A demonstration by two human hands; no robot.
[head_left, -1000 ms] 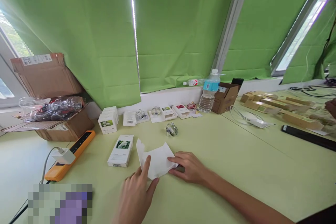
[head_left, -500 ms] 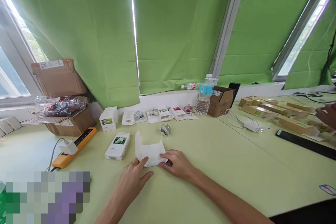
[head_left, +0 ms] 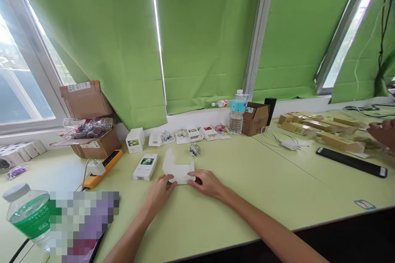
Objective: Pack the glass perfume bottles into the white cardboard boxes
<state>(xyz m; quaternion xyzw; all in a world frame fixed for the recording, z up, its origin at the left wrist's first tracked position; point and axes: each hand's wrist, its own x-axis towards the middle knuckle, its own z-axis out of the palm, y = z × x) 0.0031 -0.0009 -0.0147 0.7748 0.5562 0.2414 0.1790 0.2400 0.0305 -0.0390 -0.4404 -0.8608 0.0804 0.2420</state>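
Observation:
Flat on the table in front of me is a white sheet of cardboard (head_left: pixel 179 172), notched at its far side and with its left flap raised. My left hand (head_left: pixel 162 191) pinches the near left corner between thumb and index finger. At the near right corner, my right hand (head_left: pixel 206 183) grips the edge with curled fingers. Just beyond the sheet sits a small clear ornament-like glass piece (head_left: pixel 195 149) with a silvery part. To the left lies a white box (head_left: pixel 145 167) with a white-flower picture.
Along the wall stand white boxes (head_left: pixel 135 140), a water bottle (head_left: pixel 236 114) and a brown carton (head_left: pixel 255 119). An orange power strip (head_left: pixel 106 168) and an open carton (head_left: pixel 98 144) are left. Another person's hand (head_left: pixel 384 133) is far right, near tan boxes (head_left: pixel 339 141).
My left thumb and index finger have closed on the sheet's near left corner; before, they were spread apart. My right hand keeps its grip. The view has shifted, showing more on the left.

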